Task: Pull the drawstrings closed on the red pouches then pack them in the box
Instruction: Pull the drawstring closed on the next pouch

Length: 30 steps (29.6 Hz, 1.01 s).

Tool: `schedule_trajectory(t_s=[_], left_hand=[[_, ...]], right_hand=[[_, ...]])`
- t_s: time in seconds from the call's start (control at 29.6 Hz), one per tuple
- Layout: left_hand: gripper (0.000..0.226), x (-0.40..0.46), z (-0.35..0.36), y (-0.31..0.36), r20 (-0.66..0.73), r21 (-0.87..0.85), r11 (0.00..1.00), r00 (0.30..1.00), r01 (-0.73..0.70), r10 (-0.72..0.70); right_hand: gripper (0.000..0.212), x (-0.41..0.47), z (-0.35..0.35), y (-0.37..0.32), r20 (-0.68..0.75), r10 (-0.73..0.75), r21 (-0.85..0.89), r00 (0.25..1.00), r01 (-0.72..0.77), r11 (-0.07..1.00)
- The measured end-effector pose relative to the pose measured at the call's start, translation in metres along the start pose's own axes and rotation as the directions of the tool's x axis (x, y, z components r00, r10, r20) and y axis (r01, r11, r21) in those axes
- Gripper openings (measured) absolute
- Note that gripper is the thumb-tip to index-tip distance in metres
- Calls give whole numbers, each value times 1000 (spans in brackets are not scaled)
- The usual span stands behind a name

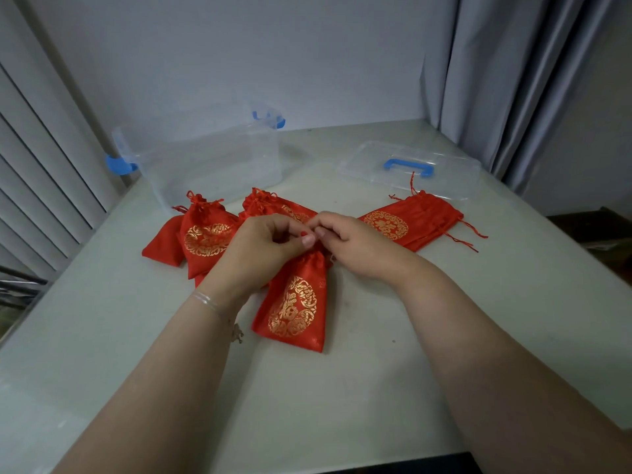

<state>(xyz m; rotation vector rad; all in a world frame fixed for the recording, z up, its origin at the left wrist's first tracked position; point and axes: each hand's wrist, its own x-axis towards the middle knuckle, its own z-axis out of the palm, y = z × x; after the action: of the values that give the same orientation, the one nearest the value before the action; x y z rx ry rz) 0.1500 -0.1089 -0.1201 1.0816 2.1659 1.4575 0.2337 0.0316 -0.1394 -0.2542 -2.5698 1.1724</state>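
Pouch [294, 302] lies flat on table [376, 388], long axis toward person, mouth far end. Left hand [265, 246] and right hand [345, 241] both pinch drawstrings there, fingertips meeting; pull goes sideways. Box [205, 159] beyond left.

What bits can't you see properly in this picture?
Head view only:
- Mouth of the near pouch: hidden behind the left hand and right hand.
- Left pile of pouches: overlapping, so no sure count.
- Inside the clear box: washed out.
- Gold print: too blurred to read.
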Motion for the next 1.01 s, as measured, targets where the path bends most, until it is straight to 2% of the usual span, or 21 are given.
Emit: schedule_trajectory(t_s=[0.14, 0.3, 0.37, 0.44, 0.51, 0.64, 0.74, 0.85, 0.91, 1.01], left_hand=[[8, 2, -1, -1, -110, -164, 985, 992, 44, -63], [10, 6, -8, -5, -86, -312, 939, 980, 147, -182], [13, 5, -6, -2, -39, -291, 952, 994, 90, -106], [17, 3, -3, 0, -2, -275, 962, 1000, 0, -1], [16, 2, -2, 0, -19, -230, 972, 999, -50, 47], [12, 1, 0, 2, -97, -54, 994, 991, -95, 89], [16, 1, 0, 1, -129, 66, 993, 986, -99, 106], [14, 1, -3, -1, -152, 128, 989, 984, -73, 93], [11, 0, -1, -3, -181, 207, 971, 970, -121, 160], [11, -1, 3, -3, -216, 304, 923, 927, -234, 306]], right_hand=[[18, -3, -7, -5, -205, -32, -230, 978, -16, 973], [13, -6, -9, -10, -53, -42, -187, 998, 31, 982], [9, -4, -12, -8, -70, -38, -56, 997, 35, 998], [19, -3, -14, -7, -40, -20, 131, 999, 25, 991], [17, -3, -12, -6, -6, 32, 178, 999, -30, 984], [23, 2, -7, -6, -109, 84, 81, 990, -76, 994], [9, -1, -3, -12, -177, -41, -47, 983, 33, 998], [6, -7, 0, -17, -210, -172, -144, 962, 144, 979], [6, -6, 1, -15, -231, -127, -94, 965, 107, 990], [11, -3, -3, -12, -223, 33, 72, 974, -18, 997]])
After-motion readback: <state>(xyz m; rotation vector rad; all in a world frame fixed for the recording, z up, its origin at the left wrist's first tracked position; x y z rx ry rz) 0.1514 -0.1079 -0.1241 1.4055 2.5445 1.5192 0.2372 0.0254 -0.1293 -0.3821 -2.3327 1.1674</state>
